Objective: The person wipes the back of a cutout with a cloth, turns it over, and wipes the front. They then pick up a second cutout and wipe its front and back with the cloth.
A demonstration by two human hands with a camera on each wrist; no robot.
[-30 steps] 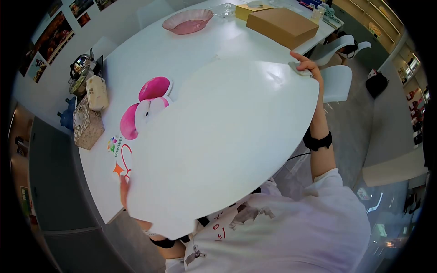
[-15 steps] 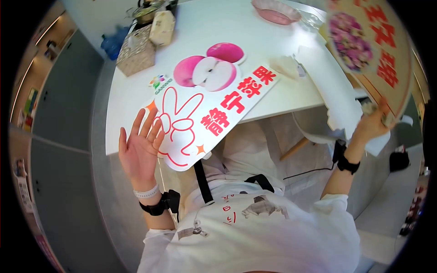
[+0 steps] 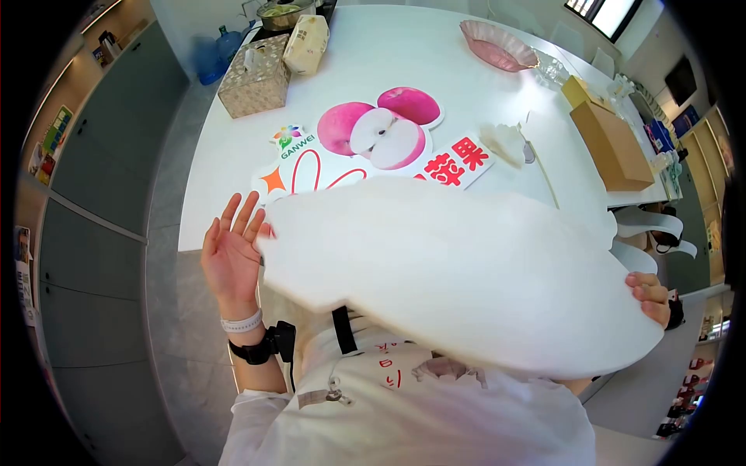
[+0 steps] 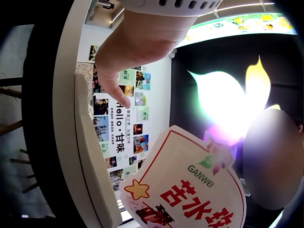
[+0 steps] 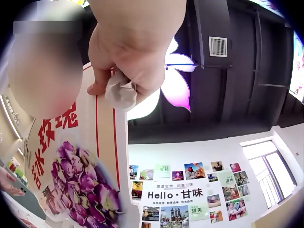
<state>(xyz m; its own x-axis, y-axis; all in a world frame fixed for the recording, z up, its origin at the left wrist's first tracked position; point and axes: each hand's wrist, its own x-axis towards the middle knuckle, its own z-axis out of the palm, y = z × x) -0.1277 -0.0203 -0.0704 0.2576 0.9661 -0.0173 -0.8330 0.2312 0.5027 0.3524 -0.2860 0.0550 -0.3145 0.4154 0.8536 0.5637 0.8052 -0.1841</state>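
A large cut-out board [image 3: 451, 272] spans the front of the torso, blank white side toward the head camera. At its right end, my right hand [image 3: 649, 299] grips the edge. The right wrist view shows a crumpled whitish wad [image 5: 121, 92] between that hand's fingers, beside printed flowers [image 5: 85, 185] and red lettering. My left hand [image 3: 233, 260] is palm up with fingers extended at the board's left end; contact is unclear. In the left wrist view the board's printed face [image 4: 190, 185] lies below this hand [image 4: 137, 47]. An apple-printed sign [image 3: 381, 132] on the table is partly covered by the board.
On the white table [image 3: 388, 46] stand a tissue box [image 3: 256, 81], a soft pack [image 3: 307, 44], a pink bowl [image 3: 497, 48] and a brown box [image 3: 614, 147]. A crumpled white piece [image 3: 505, 144] lies near the sign. White chairs [image 3: 649, 225] stand at the right.
The board has swung from the right side across the torso, turning its blank face to the head camera. My right hand has moved lower with it; my left hand has barely shifted since half a second ago.
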